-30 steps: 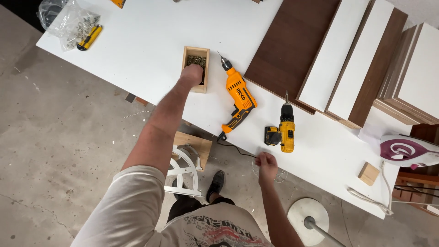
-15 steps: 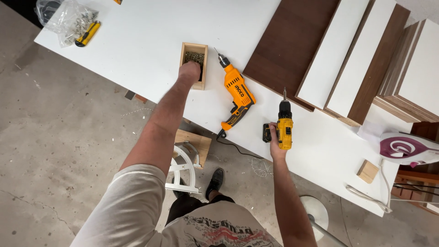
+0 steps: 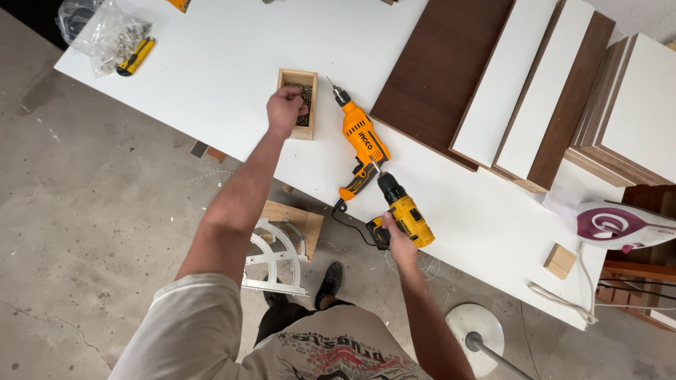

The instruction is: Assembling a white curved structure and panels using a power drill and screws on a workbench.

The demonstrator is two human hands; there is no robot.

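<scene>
Yellow cordless drill [image 3: 403,211] sits near the lower edge of the white table [image 3: 211,63], just right of centre frame, and my right hand [image 3: 394,236] is clamped round its handle, fingers wrapped shut. Its bit end points up-left and lies very close to the grip of the orange corded drill [image 3: 360,148], which lies diagonally at centre frame; I cannot tell whether the two touch.

Risk as I read it: lifting the yellow drill could catch the orange one or its black cord [image 3: 348,222], which hangs over the table edge, and drag it off. A finger on the trigger would spin the bit beside that tool.

Left hand [image 3: 284,109] is curled into a loose fist at the small wooden box [image 3: 298,102], centre-left, knuckles over its lower rim. Fingers together; whether they pinch any of the small dark hardware inside, I cannot tell. A careless pull could tip the box and scatter its contents.
</scene>
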